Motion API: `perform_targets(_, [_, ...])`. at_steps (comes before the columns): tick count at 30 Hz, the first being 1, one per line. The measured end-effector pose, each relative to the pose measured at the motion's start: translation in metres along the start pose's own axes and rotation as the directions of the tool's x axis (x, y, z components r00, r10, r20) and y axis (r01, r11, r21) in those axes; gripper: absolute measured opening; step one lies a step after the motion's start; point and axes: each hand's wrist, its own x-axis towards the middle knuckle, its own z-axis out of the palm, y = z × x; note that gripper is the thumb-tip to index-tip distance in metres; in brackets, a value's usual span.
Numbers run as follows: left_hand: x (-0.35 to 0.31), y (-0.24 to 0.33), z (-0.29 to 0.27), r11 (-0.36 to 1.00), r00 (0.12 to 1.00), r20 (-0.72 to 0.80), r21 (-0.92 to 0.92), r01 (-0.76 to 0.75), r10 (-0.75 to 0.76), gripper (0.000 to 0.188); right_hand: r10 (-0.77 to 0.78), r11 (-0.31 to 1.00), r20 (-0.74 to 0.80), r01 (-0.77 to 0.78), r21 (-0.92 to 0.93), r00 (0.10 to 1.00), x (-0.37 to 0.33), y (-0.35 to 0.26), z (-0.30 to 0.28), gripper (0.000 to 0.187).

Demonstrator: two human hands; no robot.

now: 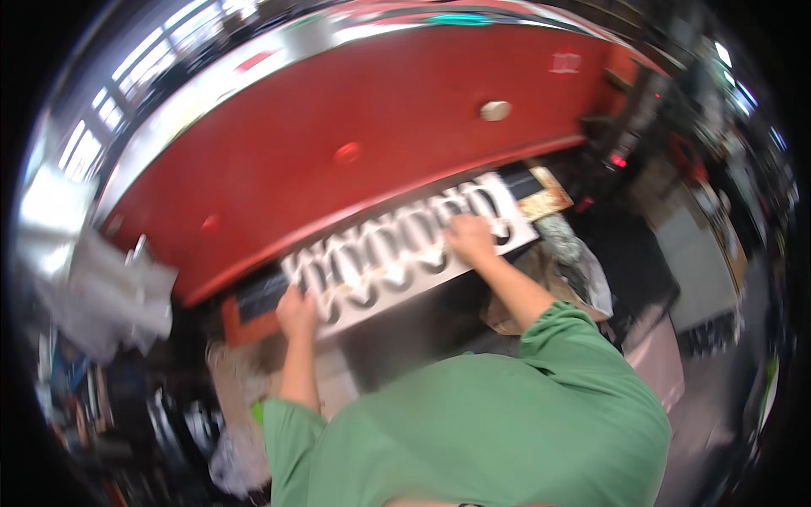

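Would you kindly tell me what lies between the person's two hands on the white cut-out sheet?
In the head view, only the white sheet itself spans from the left hand to the right hand: its rows of curved cut-out openings, with nothing else resting there.

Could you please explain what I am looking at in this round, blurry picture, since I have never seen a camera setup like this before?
There is no machine here: a person wears a wide fisheye camera on the head, looking down, so straight edges bend and the corners go black. The green sleeves at the bottom are that person's own arms. The left hand and right hand both press on a long white sheet with rows of curved cut-outs. The sheet lies on a dark bed in front of a big red machine housing. The picture is motion-blurred, so finer detail cannot be told. Bags and clutter lie at both sides.
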Motion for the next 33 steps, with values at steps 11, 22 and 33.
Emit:
perform_targets(11, [-0.013, 0.008, -0.007, 0.996, 0.998, 0.014, 0.071, 0.058, -0.059, 0.031, 0.193, 0.981, 0.243, -0.193, -0.023, 0.951, 0.0, -0.012, -0.029, 0.033])
perform_targets(22, [-0.071, 0.012, -0.094, 0.906, 0.936, 0.124, -0.24, 0.35, -0.329, 0.044, 0.184, 0.962, 0.316, -0.236, 0.134, 0.931, 0.021, -0.143, -0.053, 0.039])
perform_targets(33, [-0.156, 0.039, -0.1, 0.993, 0.992, 0.115, -0.115, -0.038, 0.051, 0.058, 0.045, 0.979, 0.522, -0.141, 0.145, 0.852, 0.016, -0.361, 0.002, 0.081])
